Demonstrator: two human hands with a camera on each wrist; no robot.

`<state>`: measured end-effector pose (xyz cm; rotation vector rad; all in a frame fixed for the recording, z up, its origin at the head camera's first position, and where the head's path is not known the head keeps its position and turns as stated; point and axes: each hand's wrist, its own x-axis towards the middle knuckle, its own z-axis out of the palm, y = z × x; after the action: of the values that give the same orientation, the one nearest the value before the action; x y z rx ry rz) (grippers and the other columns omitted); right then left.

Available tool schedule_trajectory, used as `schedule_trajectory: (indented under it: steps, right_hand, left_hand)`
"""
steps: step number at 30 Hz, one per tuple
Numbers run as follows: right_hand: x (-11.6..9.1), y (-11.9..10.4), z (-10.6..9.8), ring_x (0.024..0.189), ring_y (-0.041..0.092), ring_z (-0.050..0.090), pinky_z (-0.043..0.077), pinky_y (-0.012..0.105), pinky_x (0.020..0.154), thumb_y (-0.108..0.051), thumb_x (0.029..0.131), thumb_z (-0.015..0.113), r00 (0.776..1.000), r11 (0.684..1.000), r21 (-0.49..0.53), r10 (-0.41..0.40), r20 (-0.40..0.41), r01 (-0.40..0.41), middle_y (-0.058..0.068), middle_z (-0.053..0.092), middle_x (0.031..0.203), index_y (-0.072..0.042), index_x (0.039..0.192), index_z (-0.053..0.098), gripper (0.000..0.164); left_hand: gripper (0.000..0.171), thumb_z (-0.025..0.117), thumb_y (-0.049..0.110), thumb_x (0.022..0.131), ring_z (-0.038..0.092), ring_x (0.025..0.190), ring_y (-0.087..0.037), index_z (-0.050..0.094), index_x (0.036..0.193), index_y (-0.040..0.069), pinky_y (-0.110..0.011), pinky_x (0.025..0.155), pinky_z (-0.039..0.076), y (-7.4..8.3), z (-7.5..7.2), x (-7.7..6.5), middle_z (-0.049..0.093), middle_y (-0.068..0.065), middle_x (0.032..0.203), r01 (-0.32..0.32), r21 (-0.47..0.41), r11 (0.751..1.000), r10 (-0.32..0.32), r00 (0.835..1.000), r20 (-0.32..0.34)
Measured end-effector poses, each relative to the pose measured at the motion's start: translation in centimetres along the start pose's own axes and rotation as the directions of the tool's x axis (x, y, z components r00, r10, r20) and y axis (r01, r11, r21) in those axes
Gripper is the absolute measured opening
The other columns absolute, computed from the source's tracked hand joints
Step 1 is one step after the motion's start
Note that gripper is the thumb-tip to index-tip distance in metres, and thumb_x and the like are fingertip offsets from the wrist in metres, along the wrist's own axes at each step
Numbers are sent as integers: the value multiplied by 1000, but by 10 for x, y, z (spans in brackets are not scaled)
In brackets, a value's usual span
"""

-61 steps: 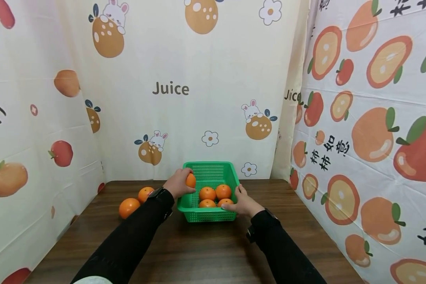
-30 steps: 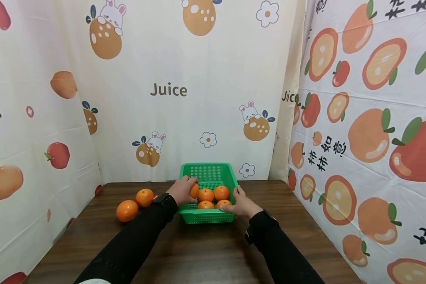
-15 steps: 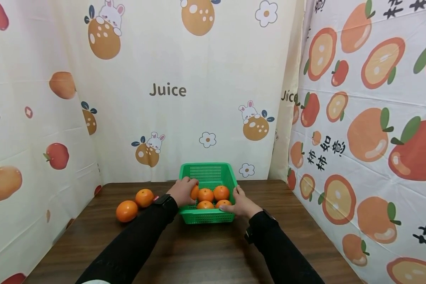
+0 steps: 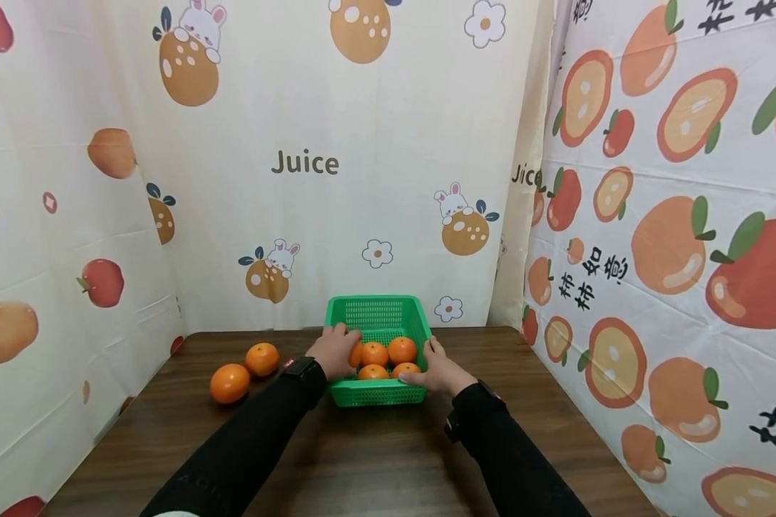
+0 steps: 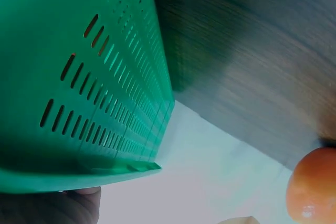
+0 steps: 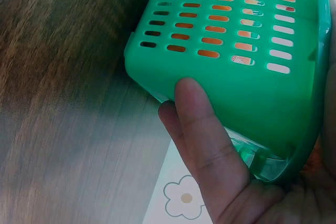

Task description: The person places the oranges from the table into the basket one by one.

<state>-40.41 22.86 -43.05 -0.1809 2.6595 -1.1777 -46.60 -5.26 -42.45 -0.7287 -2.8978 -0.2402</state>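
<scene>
At the far side of the table (image 4: 388,459) in the head view, a green basket (image 4: 378,393) stands upright, and I take it as the centre of my clock. My left hand (image 4: 333,352) lies over the rim at 9 o'clock, thumb and fingers bent round an orange (image 4: 356,354) just inside that wall. Towards 3 o'clock from it sit four other oranges (image 4: 402,350), two by two. My right hand (image 4: 446,370) grips the basket's corner at 4 o'clock, thumb over the near rim. Two loose oranges (image 4: 229,383) rest on the table towards 9 o'clock, well apart from the basket. I judge the fruit firm, with a little weight, and smooth enough to roll or slip, so I'd hold it round its widest part, lightly enough not to bruise the skin.

In the left wrist view, the basket's slotted wall fills the side from 7 to 11 o'clock, and a bit of my left hand shows at 7 o'clock; from here alone I cannot tell how it grips. A loose orange shows at 4 o'clock.

In the right wrist view, the fingers (image 6: 205,140) of my right hand lie against the basket's outer wall, near the middle of the dial, with fruit showing through the slots at 12 o'clock. The basket looks like thin plastic, probably light and inclined to flex or slide; its rimmed corner seems the stiffest hold.
</scene>
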Motion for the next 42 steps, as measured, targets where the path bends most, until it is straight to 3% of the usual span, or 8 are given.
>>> schedule_trajectory:
  steps: [11,20,26,32,42]
  right_hand:
    - [0,1,1,165,41,10,26,58,129,-53,96,76,1000,1000,1,-9,-13,9,14,-9,180,-3,171,6,113]
    - [0,0,0,165,42,11,25,59,129,-54,97,75,1000,1000,-23,-12,-15,12,15,-10,180,-3,171,6,113]
    - [1,1,0,165,42,11,26,59,129,-50,99,74,1000,1000,-20,-3,-15,3,14,-11,180,-3,171,5,110]
    - [0,0,1,165,42,11,26,59,129,-48,99,74,1000,1000,4,-3,-14,3,14,-10,180,-3,171,6,109]
    - [1,0,1,165,41,9,26,59,129,-47,97,77,1000,997,71,8,-10,-7,12,-11,181,-5,171,6,111]
  left_hand:
    - [61,90,29,86,44,103,-29,66,141,18,-43,86,48,6,-2,-2,53,-11,122,-7,49,999,6,1000,8]
    - [55,88,30,86,50,105,-32,70,137,18,-46,93,51,8,-3,-2,61,-15,131,-35,95,995,35,999,3]
    - [57,88,32,88,54,111,-33,69,139,18,-47,98,52,9,-4,-1,62,-16,135,-41,105,994,38,999,35]
    - [57,89,35,88,55,105,-29,70,138,18,-45,95,53,10,-4,-1,66,-12,125,-61,120,991,52,996,76]
    - [56,89,29,87,61,105,-28,70,139,19,-47,97,54,9,-3,1,68,-9,123,-65,104,992,54,993,108]
